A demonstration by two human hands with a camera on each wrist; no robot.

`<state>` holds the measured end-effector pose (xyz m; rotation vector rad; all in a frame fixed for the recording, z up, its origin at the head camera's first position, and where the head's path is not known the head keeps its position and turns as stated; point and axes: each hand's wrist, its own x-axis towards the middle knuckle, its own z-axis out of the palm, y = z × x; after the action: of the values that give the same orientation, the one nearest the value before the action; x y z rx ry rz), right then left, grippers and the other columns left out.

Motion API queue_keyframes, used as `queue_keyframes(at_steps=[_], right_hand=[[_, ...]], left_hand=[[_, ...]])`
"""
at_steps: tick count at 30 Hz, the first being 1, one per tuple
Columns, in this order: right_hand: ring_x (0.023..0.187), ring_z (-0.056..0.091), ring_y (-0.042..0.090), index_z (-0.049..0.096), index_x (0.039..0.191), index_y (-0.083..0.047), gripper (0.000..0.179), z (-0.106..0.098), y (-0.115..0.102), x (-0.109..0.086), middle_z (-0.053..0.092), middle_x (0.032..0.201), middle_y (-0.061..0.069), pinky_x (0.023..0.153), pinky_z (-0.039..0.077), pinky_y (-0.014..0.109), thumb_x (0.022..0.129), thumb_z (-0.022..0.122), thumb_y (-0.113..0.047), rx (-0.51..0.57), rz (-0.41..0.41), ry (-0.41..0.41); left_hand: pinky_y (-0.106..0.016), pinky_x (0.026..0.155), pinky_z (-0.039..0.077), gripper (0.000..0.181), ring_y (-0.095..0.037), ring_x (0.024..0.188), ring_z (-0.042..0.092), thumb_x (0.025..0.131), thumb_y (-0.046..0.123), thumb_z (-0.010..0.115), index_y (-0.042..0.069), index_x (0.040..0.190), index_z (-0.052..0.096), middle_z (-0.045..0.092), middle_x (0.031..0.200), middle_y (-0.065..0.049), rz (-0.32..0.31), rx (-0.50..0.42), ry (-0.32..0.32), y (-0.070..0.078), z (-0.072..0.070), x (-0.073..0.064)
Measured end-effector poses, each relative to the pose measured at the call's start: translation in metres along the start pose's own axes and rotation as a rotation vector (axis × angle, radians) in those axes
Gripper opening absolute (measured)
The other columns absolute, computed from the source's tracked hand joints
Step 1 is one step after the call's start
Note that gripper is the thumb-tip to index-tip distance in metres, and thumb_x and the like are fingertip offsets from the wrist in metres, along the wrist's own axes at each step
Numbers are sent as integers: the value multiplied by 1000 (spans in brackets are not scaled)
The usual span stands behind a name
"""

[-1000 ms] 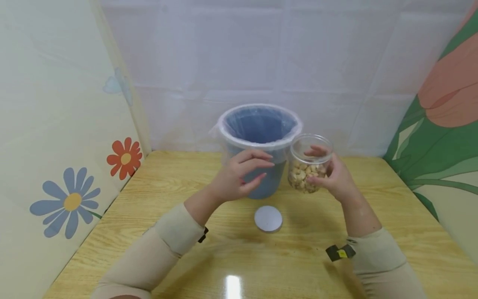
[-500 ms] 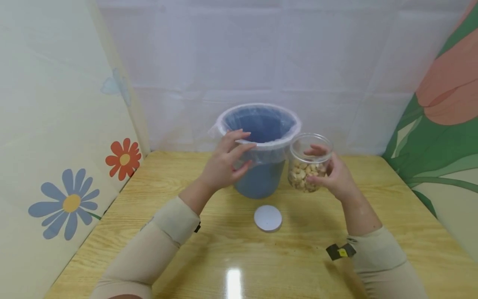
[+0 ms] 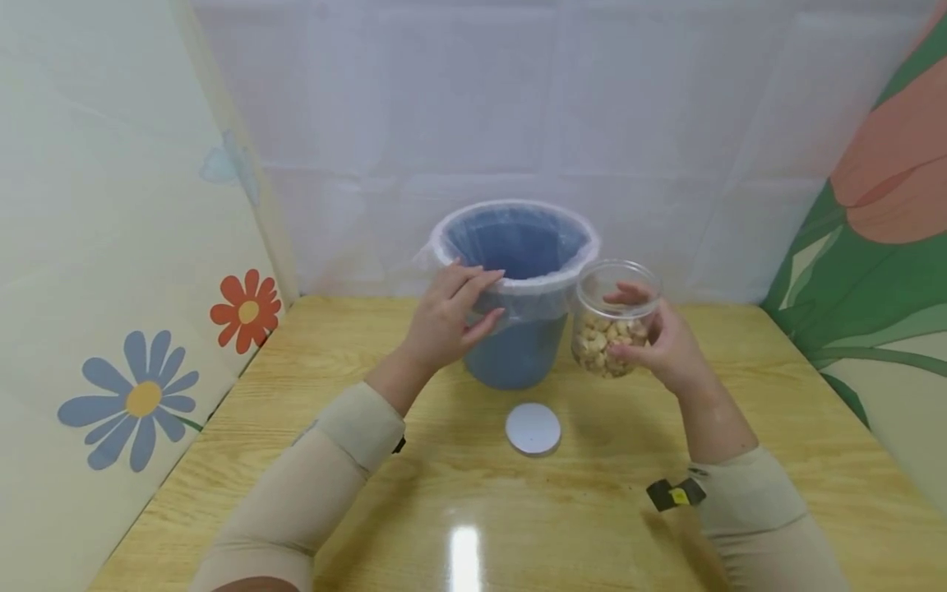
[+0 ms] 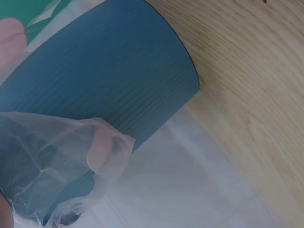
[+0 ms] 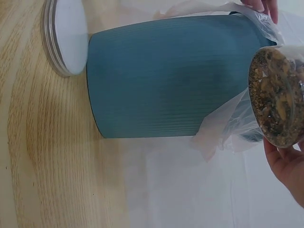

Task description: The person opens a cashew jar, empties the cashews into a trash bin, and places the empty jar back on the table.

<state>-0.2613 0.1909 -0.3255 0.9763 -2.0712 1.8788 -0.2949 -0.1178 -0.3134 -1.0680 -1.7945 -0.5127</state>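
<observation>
My right hand (image 3: 679, 353) holds a clear lidless jar (image 3: 592, 300) upright at the right of the trash bin. Pale pieces that look like cashews (image 3: 602, 339) fill its lower part. From below, in the right wrist view, brownish bits (image 5: 278, 97) show through the jar's base. My left hand (image 3: 444, 316) grips the front left of the rim of the blue trash bin (image 3: 514, 353), fingers over the edge and thumb against the outer side. A clear plastic liner (image 3: 570, 304) folds over that rim; in the left wrist view a loose flap of liner (image 4: 52, 142) hangs along the bin (image 4: 109, 61).
A round white lid (image 3: 533, 428) lies on the wooden table (image 3: 562, 526) in front of the bin. Behind the bin hangs a white sheet (image 3: 459, 107). Flower-painted panels stand at the left (image 3: 96, 205) and right (image 3: 888, 288) table edges.
My left hand has moved left and up from in front of the bin onto its rim. The right hand and jar have stayed in nearly the same place.
</observation>
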Motion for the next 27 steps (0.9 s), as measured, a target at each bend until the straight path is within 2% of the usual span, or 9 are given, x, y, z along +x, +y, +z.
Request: queue_keyframes(at_steps=[5, 9, 14, 20, 27], right_hand=[[103, 51, 14, 33, 132, 5, 77, 2, -1, 1, 51, 122, 9, 74, 48, 18, 64, 63, 22, 16, -9, 17], [99, 51, 13, 34, 132, 4, 77, 3, -2, 2, 51, 122, 10, 65, 47, 17, 64, 63, 22, 10, -14, 19], [100, 52, 13, 35, 133, 1, 76, 1, -4, 1, 49, 124, 14, 71, 49, 18, 65, 63, 21, 19, -5, 18], [106, 51, 15, 35, 134, -2, 77, -4, -7, 3, 49, 125, 10, 81, 49, 22, 65, 63, 20, -4, 7, 7], [106, 51, 14, 34, 134, -3, 77, -13, -14, 9, 48, 124, 6, 82, 49, 22, 66, 63, 19, -22, 22, 3]], left_hand=[[-49, 97, 38, 34, -29, 98, 56, 82, 27, 67, 6, 109, 64, 61, 98, -11, 10, 61, 58, 1, 3, 2], [-46, 95, 41, 31, -27, 96, 58, 82, 24, 68, 7, 108, 65, 62, 97, -9, 10, 123, 69, 1, 4, 3], [-41, 95, 42, 29, -25, 94, 59, 80, 22, 70, 9, 106, 66, 63, 96, -8, 0, 124, 79, -1, 7, 3], [-38, 89, 45, 25, -24, 88, 57, 77, 19, 72, 10, 100, 68, 64, 92, -7, -22, 77, 131, -2, 13, 6], [-33, 81, 46, 16, -22, 84, 57, 78, 18, 70, 12, 93, 70, 65, 86, -4, -68, 51, 164, -3, 14, 8]])
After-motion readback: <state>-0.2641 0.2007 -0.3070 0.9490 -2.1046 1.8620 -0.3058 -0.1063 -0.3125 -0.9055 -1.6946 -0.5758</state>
